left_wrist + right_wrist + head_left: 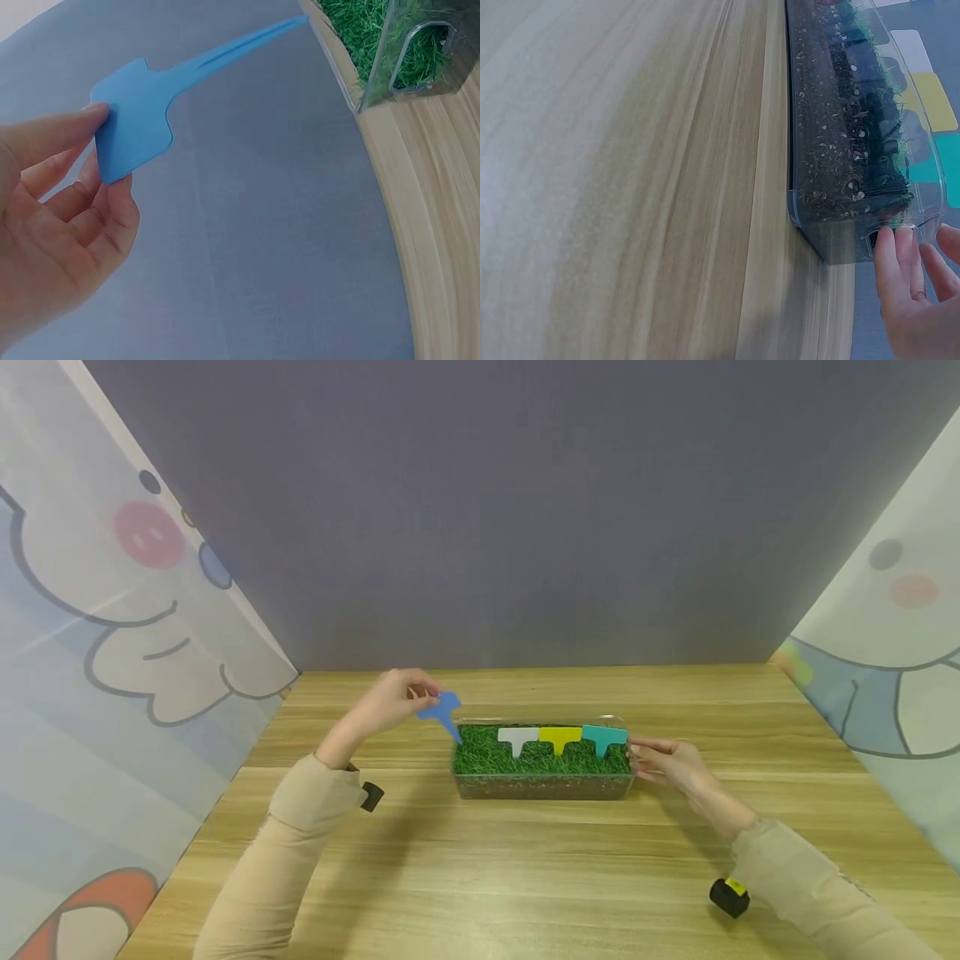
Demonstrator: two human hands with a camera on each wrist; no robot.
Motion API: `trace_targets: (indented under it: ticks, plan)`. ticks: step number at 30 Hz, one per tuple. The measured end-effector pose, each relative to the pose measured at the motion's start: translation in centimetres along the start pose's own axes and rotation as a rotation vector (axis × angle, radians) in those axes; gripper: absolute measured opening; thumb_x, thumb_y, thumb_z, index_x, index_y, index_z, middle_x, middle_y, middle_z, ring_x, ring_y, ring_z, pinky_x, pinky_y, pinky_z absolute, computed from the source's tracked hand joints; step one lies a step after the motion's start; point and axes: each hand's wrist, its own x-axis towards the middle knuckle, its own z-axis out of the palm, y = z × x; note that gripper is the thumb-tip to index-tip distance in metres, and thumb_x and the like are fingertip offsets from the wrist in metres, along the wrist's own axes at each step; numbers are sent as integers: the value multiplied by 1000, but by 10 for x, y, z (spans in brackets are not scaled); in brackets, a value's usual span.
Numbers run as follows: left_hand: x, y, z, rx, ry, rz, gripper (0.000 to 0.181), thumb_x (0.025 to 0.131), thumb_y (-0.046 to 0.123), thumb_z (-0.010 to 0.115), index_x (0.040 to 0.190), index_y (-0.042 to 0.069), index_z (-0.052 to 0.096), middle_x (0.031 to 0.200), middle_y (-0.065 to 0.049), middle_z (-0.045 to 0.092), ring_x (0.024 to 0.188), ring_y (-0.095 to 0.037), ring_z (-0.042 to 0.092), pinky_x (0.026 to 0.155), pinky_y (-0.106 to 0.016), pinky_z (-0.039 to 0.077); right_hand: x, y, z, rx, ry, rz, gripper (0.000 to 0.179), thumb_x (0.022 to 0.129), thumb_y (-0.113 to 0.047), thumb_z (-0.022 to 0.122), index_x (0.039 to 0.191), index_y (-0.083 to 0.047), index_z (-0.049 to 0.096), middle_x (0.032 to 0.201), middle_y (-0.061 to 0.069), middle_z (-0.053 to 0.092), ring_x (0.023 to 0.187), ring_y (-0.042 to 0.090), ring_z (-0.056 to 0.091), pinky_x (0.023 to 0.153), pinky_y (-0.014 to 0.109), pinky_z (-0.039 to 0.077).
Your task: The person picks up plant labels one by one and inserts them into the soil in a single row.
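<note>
My left hand (393, 702) pinches a blue T-shaped plant label (135, 120) by its wide head between thumb and fingers. The label's pointed stem slants down toward the left end of a clear plastic planter box (543, 787). Dark soil (825, 127) shows through the box wall, with green grass (480, 756) on top. A white label (518, 737), a yellow label (560, 739) and a teal label (604, 737) stand in a row in the grass. At the box's right end, my right hand (675, 766) touches the end wall with its fingertips by the handle cutout (874, 238).
The box stands on a wood-grain table (525, 860) near a dark grey back panel (525, 527). Cartoon-printed sheets (90, 652) flank both sides. Black wrist cameras (729, 897) hang at both sleeves.
</note>
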Motion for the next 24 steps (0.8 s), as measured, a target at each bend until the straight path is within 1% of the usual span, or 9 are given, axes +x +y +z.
trace_targets:
  ticks: [6,8,11,14,18,24]
  plan:
    - [7,5,11,45,-30,42,17,82,4,59,98,1,65,88,-7,63,75,-16,54,66,-27,46,4,4,-1,-15,8,-7,76,68,-40,72,128,-3,44,119,13,51,85,13,59,80,27,48]
    - [9,6,14,55,-36,49,17,82,3,59,97,1,65,88,-7,63,74,-15,54,65,-26,46,5,6,-2,-19,8,-5,76,69,-40,72,128,-3,44,121,14,49,85,13,59,80,27,48]
    - [12,6,19,61,-47,72,16,82,2,59,96,0,65,87,-8,63,72,-15,54,62,-24,46,6,6,-2,-12,5,-3,76,68,-40,73,128,-3,44,120,13,50,86,14,59,80,27,48]
    - [13,6,23,76,-58,93,15,82,2,59,96,0,65,90,-8,63,73,-15,55,62,-24,46,7,7,-3,-5,5,-4,77,67,-40,73,128,-3,44,116,10,53,85,14,59,80,27,48]
    - [15,6,28,95,-75,94,15,83,4,58,97,1,65,95,-8,63,76,-15,55,65,-24,46,7,8,-3,-4,7,-8,75,68,-39,73,128,-3,45,112,7,55,85,14,59,80,27,48]
    - [19,5,35,117,-94,104,16,83,3,58,97,1,65,97,-9,63,78,-15,56,67,-24,47,5,6,-2,-6,8,-14,75,69,-38,73,128,-2,44,113,9,55,85,14,59,80,27,48]
